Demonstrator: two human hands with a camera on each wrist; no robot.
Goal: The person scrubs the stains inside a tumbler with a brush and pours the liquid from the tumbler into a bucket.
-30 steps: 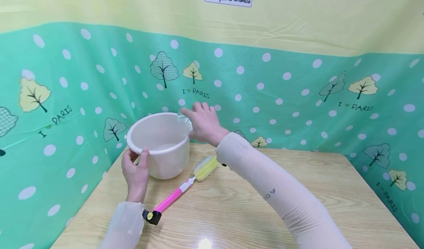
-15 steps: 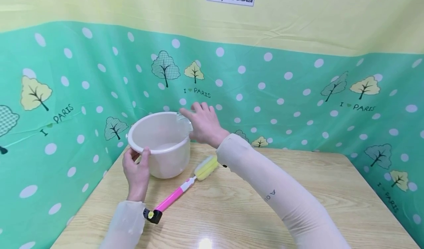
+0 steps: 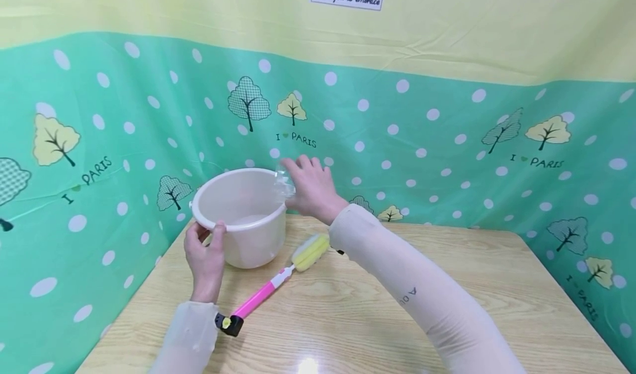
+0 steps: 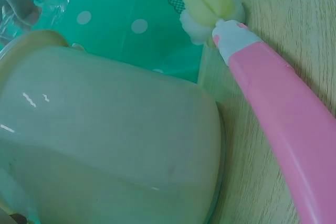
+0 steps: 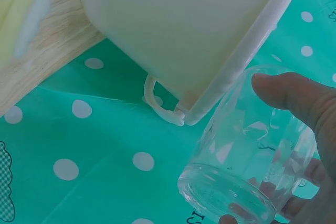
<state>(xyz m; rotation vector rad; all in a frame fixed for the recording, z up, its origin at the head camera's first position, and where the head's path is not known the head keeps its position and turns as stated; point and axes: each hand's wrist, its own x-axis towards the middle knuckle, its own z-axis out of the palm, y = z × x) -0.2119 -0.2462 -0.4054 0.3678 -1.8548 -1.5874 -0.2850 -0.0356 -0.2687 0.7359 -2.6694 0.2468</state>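
A white plastic bucket [image 3: 254,241] stands upright on the table. My left hand [image 3: 205,261] grips its near-left rim, thumb on the outside at the front. In my right hand [image 3: 315,191] is a clear drinking glass [image 3: 284,185], held at the bucket's right rim. The right wrist view shows the glass [image 5: 247,150] tilted, with the thumb on one side and fingers round the other. Beside the bucket lies a sponge brush [image 3: 258,299] with a pink handle and a yellow-and-white head. Clear liquid seems to lie in the bucket's bottom, though I cannot tell how much.
The light wood table [image 3: 397,307] is bounded at the back and sides by a green-and-yellow patterned cloth [image 3: 397,114]. The bucket stands close to the cloth at the back left. Its thin white handle [image 5: 157,106] hangs down behind.
My right hand has moved slightly to the right with the glass, which now sits less far over the bucket. The left hand and the bucket stay put.
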